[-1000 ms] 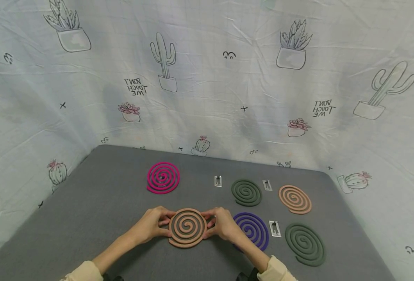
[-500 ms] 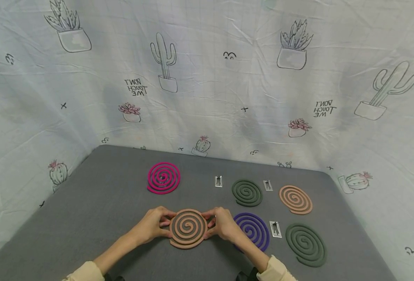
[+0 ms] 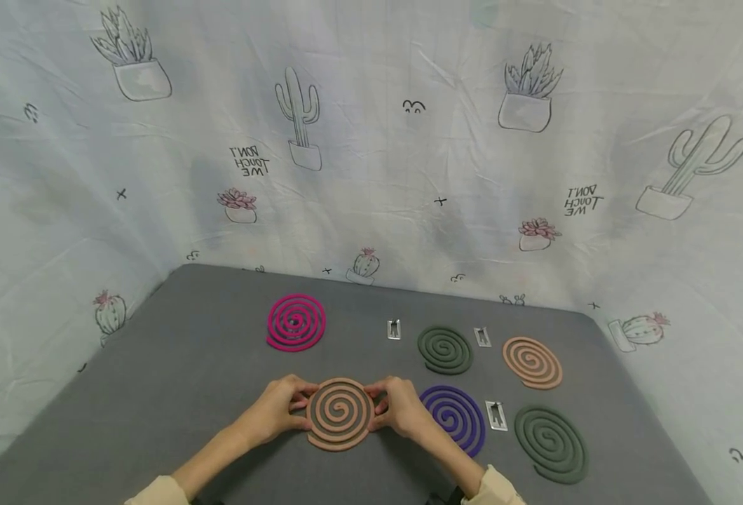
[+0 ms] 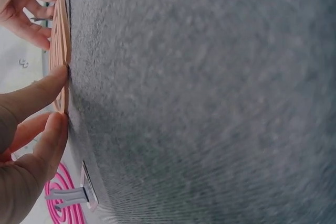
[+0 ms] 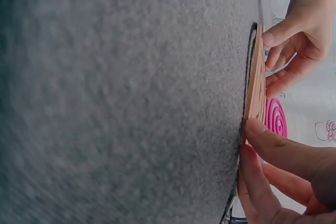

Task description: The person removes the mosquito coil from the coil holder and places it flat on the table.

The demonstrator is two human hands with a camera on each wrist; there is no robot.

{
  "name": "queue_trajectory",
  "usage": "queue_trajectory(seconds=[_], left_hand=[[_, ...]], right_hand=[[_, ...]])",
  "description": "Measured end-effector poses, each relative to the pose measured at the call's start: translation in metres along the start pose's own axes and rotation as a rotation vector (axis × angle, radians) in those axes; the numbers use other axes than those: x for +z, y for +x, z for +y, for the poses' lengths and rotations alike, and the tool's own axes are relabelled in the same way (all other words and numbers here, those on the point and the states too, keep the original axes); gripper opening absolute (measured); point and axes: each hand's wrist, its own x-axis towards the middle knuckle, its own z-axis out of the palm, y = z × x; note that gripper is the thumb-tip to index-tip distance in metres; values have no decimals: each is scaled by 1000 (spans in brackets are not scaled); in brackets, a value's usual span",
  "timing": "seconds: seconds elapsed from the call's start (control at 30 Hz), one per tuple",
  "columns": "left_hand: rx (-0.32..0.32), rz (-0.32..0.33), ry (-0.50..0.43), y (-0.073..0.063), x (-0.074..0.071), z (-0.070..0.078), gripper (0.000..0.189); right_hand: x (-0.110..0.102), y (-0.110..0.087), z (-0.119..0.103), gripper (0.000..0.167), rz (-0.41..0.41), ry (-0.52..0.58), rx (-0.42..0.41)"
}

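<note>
A tan mosquito coil (image 3: 341, 414) lies in front of me at the near middle of the table, its spiral facing up. My left hand (image 3: 281, 405) pinches its left edge between thumb and fingers. On the opposite edge, my right hand (image 3: 398, 407) grips it the same way. Seen edge-on in the left wrist view, the tan coil (image 4: 59, 40) sits close over the grey cloth. The right wrist view shows the thumb (image 5: 278, 145) on the coil's near rim. A purple coil (image 3: 452, 419) lies just right, partly behind my right forearm.
Beyond my left hand is a pink coil (image 3: 296, 322). Green coils (image 3: 445, 349) (image 3: 551, 444) and another tan coil (image 3: 532, 362) lie to the right. Small metal coil stands (image 3: 394, 330) (image 3: 482, 337) (image 3: 496, 415) lie among them. A printed white curtain (image 3: 371, 154) surrounds the grey table (image 3: 207, 351).
The whole scene has shifted slightly down in the head view. Both hands keep their hold on the tan coil, which stays in the same place on the table.
</note>
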Motion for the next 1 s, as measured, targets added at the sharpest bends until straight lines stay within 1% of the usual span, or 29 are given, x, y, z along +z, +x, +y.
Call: queue_trajectory(seconds=[0.13,0.27,0.33,0.43,0.5,0.6,0.77,0.87,1.0], left_hand=[[23,-1,-17,-5,1,3,57],[52,25,-89,-8,-2,7,56],[61,42,-150,-8,-6,8,54],[69,76,-234,-7,-13,8,51],[85,91,-282,-6,-19,7,50],[110,115,-322,-4,-25,3,49],[108,152,-348,-1,-34,-5,49],[113,165,-339,3,-39,-11,47],[98,173,-321,6,-45,-20,46]], right_hand=[[0,-5,-1,53,8,5,-18],[-5,-8,-5,51,49,14,-19],[-7,-8,-8,49,74,40,-12],[-9,-3,-12,45,116,80,-22],[-9,1,-15,43,136,129,-28],[-6,8,-17,41,159,196,-40],[1,18,-21,38,178,270,-54],[4,24,-24,37,187,300,-57],[7,33,-30,37,198,323,-47]])
